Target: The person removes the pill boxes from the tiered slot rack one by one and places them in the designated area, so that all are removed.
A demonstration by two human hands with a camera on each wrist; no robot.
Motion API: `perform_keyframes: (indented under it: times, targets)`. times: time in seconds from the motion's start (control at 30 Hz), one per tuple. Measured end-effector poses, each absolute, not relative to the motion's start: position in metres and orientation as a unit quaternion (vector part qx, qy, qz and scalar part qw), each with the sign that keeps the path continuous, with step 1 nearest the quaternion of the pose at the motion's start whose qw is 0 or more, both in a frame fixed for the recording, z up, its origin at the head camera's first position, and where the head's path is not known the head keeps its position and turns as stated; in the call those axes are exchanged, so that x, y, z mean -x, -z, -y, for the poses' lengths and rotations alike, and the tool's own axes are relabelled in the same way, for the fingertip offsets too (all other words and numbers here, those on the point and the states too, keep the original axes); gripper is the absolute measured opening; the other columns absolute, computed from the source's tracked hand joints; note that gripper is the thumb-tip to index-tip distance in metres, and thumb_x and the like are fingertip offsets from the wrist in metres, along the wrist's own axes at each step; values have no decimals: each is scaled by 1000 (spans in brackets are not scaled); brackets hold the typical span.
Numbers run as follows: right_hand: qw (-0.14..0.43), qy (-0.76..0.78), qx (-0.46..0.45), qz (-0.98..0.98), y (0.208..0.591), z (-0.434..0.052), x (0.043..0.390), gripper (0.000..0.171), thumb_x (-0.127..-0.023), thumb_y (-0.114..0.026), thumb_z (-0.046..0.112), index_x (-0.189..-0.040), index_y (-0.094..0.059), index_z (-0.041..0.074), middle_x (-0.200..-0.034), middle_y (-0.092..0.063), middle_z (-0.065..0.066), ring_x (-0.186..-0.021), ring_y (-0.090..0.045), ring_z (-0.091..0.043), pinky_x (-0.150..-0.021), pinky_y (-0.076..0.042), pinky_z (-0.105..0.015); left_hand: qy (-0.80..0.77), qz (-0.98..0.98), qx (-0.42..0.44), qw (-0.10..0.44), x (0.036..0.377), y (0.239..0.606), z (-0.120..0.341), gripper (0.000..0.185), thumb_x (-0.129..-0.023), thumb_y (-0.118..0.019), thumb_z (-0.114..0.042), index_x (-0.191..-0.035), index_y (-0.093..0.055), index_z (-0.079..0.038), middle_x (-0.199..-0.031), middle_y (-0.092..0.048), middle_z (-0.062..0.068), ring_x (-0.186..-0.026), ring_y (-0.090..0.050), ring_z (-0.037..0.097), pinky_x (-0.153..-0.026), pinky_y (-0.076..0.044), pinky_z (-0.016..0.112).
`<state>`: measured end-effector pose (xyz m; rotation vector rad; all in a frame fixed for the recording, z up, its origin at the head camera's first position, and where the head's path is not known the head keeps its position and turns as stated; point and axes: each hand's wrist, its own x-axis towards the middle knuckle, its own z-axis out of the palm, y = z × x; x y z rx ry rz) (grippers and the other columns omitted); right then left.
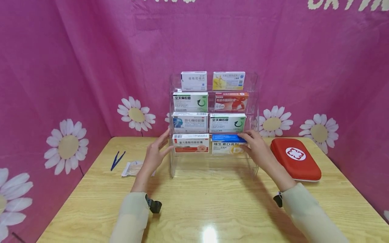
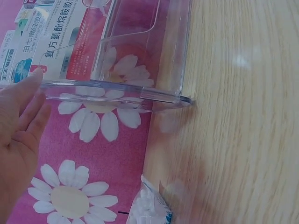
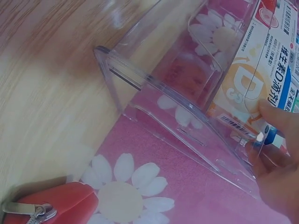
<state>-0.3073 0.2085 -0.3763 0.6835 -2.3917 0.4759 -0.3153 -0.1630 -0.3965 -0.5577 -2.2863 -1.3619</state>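
Observation:
A clear acrylic display rack stands on the table, its tiers lined with medicine boxes. My right hand pinches the right end of the vitamin D drops box in the bottom tier. In the right wrist view, the thumb overlaps the front of this box, and other fingers lie by the rack's side panel. On the other side, my left hand touches the rack's left side with extended fingers. Its thumb is right at the end of a red-and-white capsule box, also seen in the left wrist view.
A red zippered first-aid case lies right of the rack. Blue tweezers and a clear packet of cotton swabs lie on the left of the wooden table. A pink flowered curtain hangs behind.

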Motion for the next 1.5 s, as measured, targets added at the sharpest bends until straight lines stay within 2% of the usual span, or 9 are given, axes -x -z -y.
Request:
perform_keyframes:
  times: [0.23, 0.6, 0.7, 0.93, 1.0, 1.17, 1.3, 1.5]
  targets:
    - [326, -214, -278, 878, 373, -211, 307, 41, -77, -77, -5, -116, -65, -1, -107, -61, -20, -100, -59, -32, -79, -62, -48, 482, 828, 205, 200, 317, 394, 166, 67, -85, -70, 1, -146, -44, -8, -141, -53, 22, -125, -58, 37, -103, -53, 34]
    - [353, -255, -275, 857, 366, -211, 306, 39, -77, -77, -6, -114, -67, 0, -111, -60, -21, -104, -58, -35, -86, -57, -52, 504, 817, 211, 184, 318, 393, 168, 64, -85, -70, 2, -144, -46, -4, -141, -53, 22, -128, -56, 37, -104, -53, 40]
    - [366, -256, -275, 851, 365, -211, 305, 39, -76, -78, -3, -114, -68, 0, -111, -60, -21, -104, -57, -34, -84, -56, -46, 504, 817, 211, 181, 319, 393, 169, 64, -85, -70, 2, -144, -46, -3, -142, -53, 21, -129, -55, 36, -105, -53, 39]
    - [409, -274, -272, 827, 358, -205, 294, 40, -73, -82, 0, -111, -70, 1, -108, -62, -20, -103, -59, -33, -83, -48, -17, 491, 829, 204, 175, 317, 391, 168, 66, -86, -70, 2, -146, -44, -6, -144, -51, 20, -129, -55, 35, -105, -53, 38]
    - [415, -284, -268, 821, 356, -204, 290, 39, -72, -82, 1, -109, -71, 1, -107, -62, -20, -102, -59, -33, -82, -45, -12, 485, 832, 204, 177, 317, 390, 168, 67, -86, -70, 1, -147, -43, -6, -145, -50, 19, -129, -55, 35, -105, -53, 39]
    - [415, -303, -260, 817, 355, -201, 281, 38, -72, -82, -1, -108, -72, 1, -106, -62, -18, -101, -59, -31, -79, -41, -3, 478, 837, 201, 176, 319, 390, 169, 66, -87, -69, 0, -147, -43, -6, -147, -49, 18, -130, -55, 34, -105, -52, 36]
    - [423, -305, -260, 813, 357, -200, 274, 39, -70, -83, -2, -108, -72, 0, -105, -62, -18, -100, -60, -31, -87, -36, 6, 482, 834, 202, 174, 319, 390, 169, 66, -86, -70, 0, -146, -43, -5, -147, -48, 18, -130, -55, 35, -106, -52, 36]
    - [431, -324, -242, 806, 357, -201, 266, 40, -69, -83, -4, -107, -72, -1, -106, -63, -19, -98, -60, -26, -91, -35, 6, 488, 832, 201, 174, 315, 386, 168, 65, -86, -69, 2, -145, -44, -3, -146, -49, 19, -129, -55, 35, -106, -52, 38]
